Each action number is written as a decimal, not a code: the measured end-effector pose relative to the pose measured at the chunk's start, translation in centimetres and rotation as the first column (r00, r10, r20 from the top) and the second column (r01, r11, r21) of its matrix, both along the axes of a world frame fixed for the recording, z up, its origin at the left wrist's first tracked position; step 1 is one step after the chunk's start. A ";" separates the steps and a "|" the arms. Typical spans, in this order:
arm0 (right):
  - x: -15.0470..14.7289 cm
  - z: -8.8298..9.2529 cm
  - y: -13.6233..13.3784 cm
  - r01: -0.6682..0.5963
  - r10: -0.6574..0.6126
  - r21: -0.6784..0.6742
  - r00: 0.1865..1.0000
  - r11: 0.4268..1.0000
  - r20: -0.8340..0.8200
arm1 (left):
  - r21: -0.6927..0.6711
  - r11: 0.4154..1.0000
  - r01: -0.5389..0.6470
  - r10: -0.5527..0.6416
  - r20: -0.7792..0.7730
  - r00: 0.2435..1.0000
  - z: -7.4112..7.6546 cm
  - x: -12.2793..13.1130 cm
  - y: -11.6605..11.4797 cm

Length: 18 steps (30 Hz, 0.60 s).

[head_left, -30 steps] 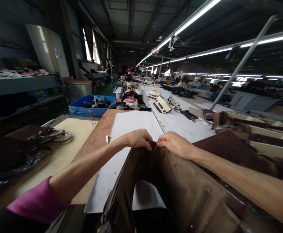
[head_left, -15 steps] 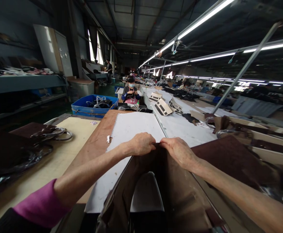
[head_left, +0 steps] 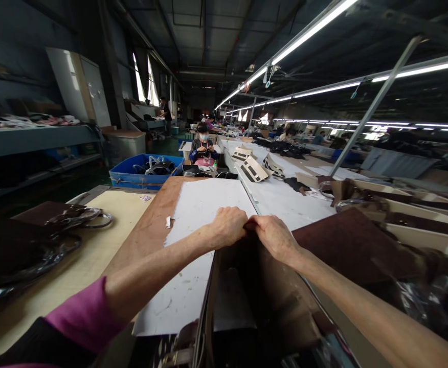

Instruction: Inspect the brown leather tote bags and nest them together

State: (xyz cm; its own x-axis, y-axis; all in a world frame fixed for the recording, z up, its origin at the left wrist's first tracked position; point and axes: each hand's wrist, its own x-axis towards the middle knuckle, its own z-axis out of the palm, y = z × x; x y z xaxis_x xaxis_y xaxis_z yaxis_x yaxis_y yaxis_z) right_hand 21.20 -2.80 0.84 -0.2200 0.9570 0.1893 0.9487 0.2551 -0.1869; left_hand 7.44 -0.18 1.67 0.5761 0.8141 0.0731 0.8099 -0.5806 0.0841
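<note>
The left hand (head_left: 228,225) and the right hand (head_left: 273,236) meet knuckle to knuckle at the far top edge of a brown bag (head_left: 270,301), each clenched on that edge, fingers curled over it. The bag stands open toward the camera, its mouth dark, its near side running out of the bottom of the view. It rests on a white sheet (head_left: 201,214) that covers part of a brown board (head_left: 153,225); the bag's far edge lies about midway along the sheet. Left of the bag, on a pale tabletop (head_left: 105,230), dark bags wrapped in clear plastic (head_left: 28,240) are piled, well apart from the hands. Right of the bag, a flat dark brown panel (head_left: 346,240) lies just beside it, with pale trays (head_left: 408,214) of further brown pieces behind. Beyond the bag, a blue crate (head_left: 139,174) holds dark straps, and a seated person (head_left: 203,145) works at the far end of the same bench. Striped pieces (head_left: 252,166) lie on the long white bench beyond the bag, to its right.
</note>
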 end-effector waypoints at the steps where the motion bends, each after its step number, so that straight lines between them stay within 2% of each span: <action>1: 0.0 0.0 0.0 0.001 -0.001 0.002 1.000 1.000 0.006 | 0.002 1.000 0.003 -0.003 -0.003 1.000 0.0 0.0 -0.1; 13: 0.1 0.2 0.3 -0.006 0.007 -0.013 1.000 1.000 0.026 | 0.046 0.990 0.131 -0.130 -0.031 0.991 -0.9 -0.9 0.3; 18: 0.1 0.2 0.3 -0.020 0.019 -0.022 1.000 1.000 -0.016 | 0.041 0.988 0.152 -0.150 -0.034 0.988 -0.6 -1.0 0.1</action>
